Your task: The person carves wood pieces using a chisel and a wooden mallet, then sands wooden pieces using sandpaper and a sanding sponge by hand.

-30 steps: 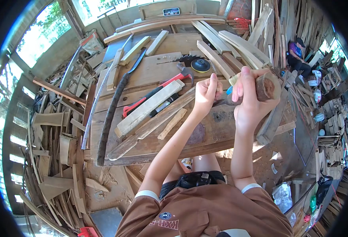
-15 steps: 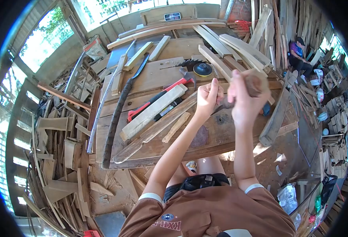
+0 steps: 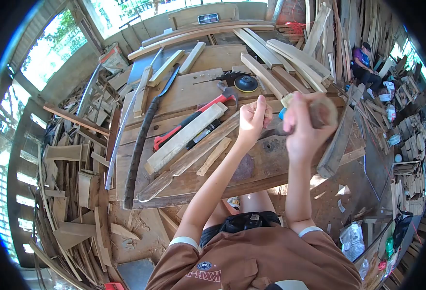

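Note:
My left hand (image 3: 255,118) is closed above the workbench (image 3: 193,191), thumb on top; whatever it grips is hidden by the fingers. Just right of it, a dark pointed metal piece (image 3: 272,132) shows, and I cannot tell if the hand holds it. My right hand (image 3: 303,128) is wrapped round a thick, rounded piece of wood (image 3: 325,113), raised above the bench and slightly blurred. Nearest my left hand lie a claw hammer (image 3: 193,122) with a red and black handle, a pale wood strip (image 3: 186,137), a black marker-like object (image 3: 203,134) and a small wood sliver (image 3: 214,157).
A long knife (image 3: 147,118) with a dark handle lies on the bench's left side. A round black disc (image 3: 246,83) sits near a toothed saw blade (image 3: 230,76). Boards (image 3: 297,60) cover the far right. Scrap wood (image 3: 68,193) is piled at left; a person (image 3: 365,67) sits far right.
My right hand has shifted slightly right and down with the piece of wood. My left hand stays nearly in place, still closed. The view has shifted slightly.

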Tool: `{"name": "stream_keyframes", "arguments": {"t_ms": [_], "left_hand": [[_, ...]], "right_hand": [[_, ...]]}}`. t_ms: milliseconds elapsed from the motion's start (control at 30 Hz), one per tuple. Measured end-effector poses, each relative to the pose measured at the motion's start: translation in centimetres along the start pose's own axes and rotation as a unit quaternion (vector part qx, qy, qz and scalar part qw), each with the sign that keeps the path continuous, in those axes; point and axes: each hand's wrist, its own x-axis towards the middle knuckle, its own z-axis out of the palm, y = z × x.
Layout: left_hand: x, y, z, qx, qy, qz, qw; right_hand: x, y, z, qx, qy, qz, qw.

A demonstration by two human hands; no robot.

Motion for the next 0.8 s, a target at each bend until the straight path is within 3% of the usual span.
{"name": "stream_keyframes", "arguments": {"t_ms": [100,300,367,433,533,633,800], "left_hand": [[-0.3,0.2,0.0,0.021,0.005,0.003,1.0],[0.0,-0.5,-0.4,-0.005,-0.016,0.018,1.0],[-0.1,-0.2,-0.2,0.027,-0.003,0.011,1.0],[-0.2,0.4,-0.1,0.05,0.004,0.004,0.999],[0.3,-0.5,-0.3,0.021,-0.003,0.016,1.0],[0.2,-0.2,-0.1,0.022,0.005,0.01,1.0],[0.2,-0.3,-0.3,0.024,-0.007,0.016,1.0]], "right_hand": [[-0.8,4.1,-0.9,-0.093,-0.011,-0.016,0.996],[-0.9,0.1,-0.3,0.029,0.019,0.005,0.999],[-1.4,3.2,-0.8,-0.064,0.003,0.036,0.997],[-1.8,5.5,-1.9,-0.098,0.006,-0.005,0.995],[-1.2,1.1,-1.1,0.025,0.045,0.011,0.999],[-1.7,2.2,-0.9,-0.038,0.032,0.011,0.999],[-1.2,0.6,-0.8,0.022,0.026,0.024,0.999]]}}
